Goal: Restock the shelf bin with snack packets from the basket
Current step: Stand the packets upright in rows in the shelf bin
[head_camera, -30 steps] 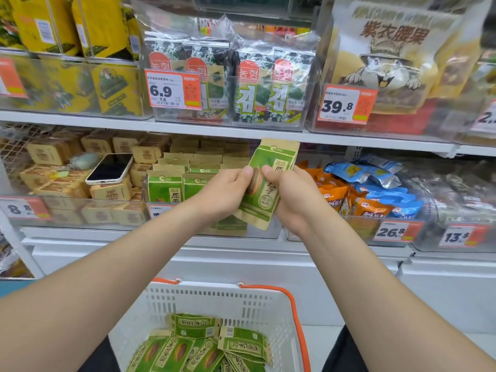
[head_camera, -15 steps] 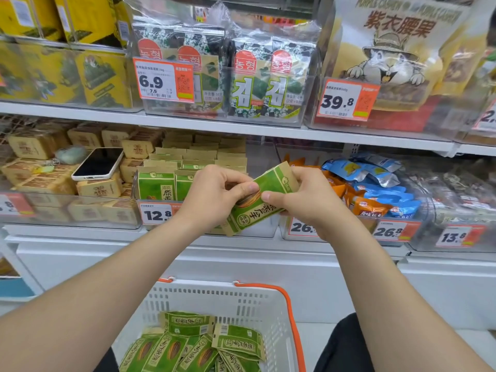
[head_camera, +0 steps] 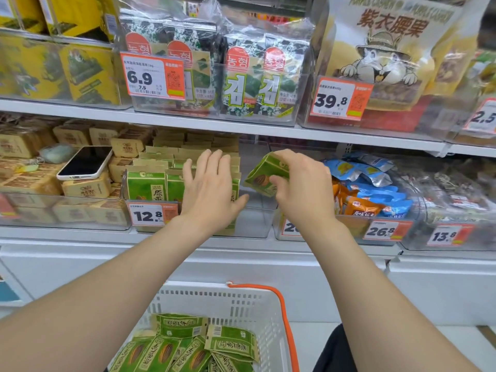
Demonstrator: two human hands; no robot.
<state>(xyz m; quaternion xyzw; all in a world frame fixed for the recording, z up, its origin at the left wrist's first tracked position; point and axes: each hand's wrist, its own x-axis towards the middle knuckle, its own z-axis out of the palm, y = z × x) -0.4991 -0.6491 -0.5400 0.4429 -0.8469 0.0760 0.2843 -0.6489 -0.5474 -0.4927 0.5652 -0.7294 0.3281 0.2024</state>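
Note:
My right hand (head_camera: 300, 189) grips a green snack packet (head_camera: 264, 175), tilted, above the bare right side of the clear shelf bin (head_camera: 252, 224) on the middle shelf. My left hand (head_camera: 212, 186) is flat with fingers spread, resting against the upright green packets (head_camera: 146, 185) that stand in rows in the bin's left part. Below, a white basket (head_camera: 214, 302) with an orange handle holds several more green packets (head_camera: 185, 345).
A white phone (head_camera: 84, 163) lies on tan boxes in the left bin. Orange and blue packets (head_camera: 370, 189) fill the bin to the right. Seaweed packs and a large cashew bag stand on the shelf above. Price tags line the bin fronts.
My left hand let go of the packet and moved onto the rows in the bin. My right hand carried the packet forward over the bin's bare side.

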